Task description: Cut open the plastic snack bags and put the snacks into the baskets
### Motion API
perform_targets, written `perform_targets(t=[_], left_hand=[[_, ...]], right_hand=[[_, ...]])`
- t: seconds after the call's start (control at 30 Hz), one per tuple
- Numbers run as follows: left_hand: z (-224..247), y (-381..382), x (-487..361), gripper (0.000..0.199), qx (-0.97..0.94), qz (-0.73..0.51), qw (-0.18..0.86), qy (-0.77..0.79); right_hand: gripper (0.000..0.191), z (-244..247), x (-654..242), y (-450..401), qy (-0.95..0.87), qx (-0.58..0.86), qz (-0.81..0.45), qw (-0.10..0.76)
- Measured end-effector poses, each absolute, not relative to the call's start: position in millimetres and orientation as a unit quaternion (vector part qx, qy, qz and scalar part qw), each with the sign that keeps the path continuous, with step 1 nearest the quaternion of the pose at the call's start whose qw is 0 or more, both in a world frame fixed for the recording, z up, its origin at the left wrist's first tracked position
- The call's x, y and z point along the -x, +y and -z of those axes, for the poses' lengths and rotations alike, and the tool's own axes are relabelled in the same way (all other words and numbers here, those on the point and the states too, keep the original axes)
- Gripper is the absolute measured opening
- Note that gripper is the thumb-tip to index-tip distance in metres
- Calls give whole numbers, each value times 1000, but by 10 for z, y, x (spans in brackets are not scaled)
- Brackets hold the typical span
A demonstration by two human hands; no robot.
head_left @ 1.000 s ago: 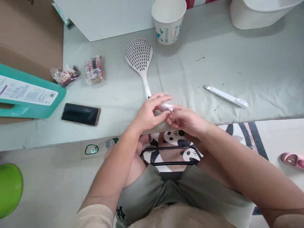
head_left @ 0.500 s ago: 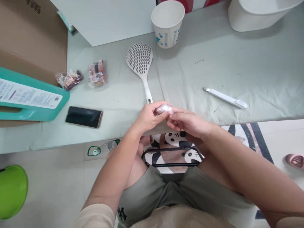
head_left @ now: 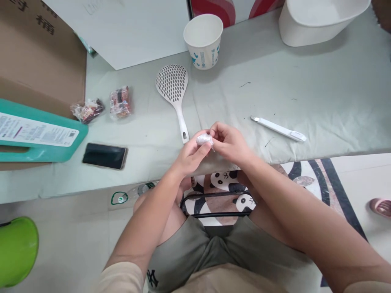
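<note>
A small item in clear, shiny plastic wrap (head_left: 204, 140) is held between both hands over the front edge of the table. My left hand (head_left: 192, 154) is closed round it, with the thumb pressed against its lower side. The fingers of my right hand (head_left: 227, 142) are pinched at its right end, where a bit of wrap sticks out. Just beyond my left hand lies a white slotted skimmer (head_left: 173, 85), its handle end close to my fingers. To the right rests a white utility knife (head_left: 279, 128).
A paper cup (head_left: 204, 42) and a white tub (head_left: 320, 24) stand at the back. On the left are two wrapped snacks (head_left: 120, 102) (head_left: 88, 110), a phone (head_left: 104, 156), a green container (head_left: 70, 138) and a cardboard box (head_left: 45, 61). A green bin (head_left: 18, 252) is on the floor.
The camera view has shifted slightly. My right hand has turned, its fingers now higher at the right end of the wrapped item. My left hand still holds it.
</note>
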State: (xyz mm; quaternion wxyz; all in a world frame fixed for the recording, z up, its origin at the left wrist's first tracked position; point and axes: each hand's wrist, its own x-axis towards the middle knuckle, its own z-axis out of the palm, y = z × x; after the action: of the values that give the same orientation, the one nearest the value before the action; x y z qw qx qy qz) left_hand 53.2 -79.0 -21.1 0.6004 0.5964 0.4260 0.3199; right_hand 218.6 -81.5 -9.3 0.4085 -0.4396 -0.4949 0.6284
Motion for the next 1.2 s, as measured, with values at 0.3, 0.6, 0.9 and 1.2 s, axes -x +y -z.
perform_targets(t=[0.3, 0.6, 0.9, 1.2], left_hand=[[237, -715, -567, 51, -500, -394, 624, 453], [249, -753, -587, 53, -531, -371, 612, 454], [136, -538, -301, 55, -504, -509, 483, 504], [-328, 972, -745, 31, -589, -479, 355, 545]], right_hand=[[24, 20, -2246, -772, -485, 405, -651, 420], [35, 14, -2241, -741, -519, 459, -598, 401], [17, -16, -2201, -703, -565, 509, -545, 352], [15, 11, -2119, -596, -626, 503, -513, 305]])
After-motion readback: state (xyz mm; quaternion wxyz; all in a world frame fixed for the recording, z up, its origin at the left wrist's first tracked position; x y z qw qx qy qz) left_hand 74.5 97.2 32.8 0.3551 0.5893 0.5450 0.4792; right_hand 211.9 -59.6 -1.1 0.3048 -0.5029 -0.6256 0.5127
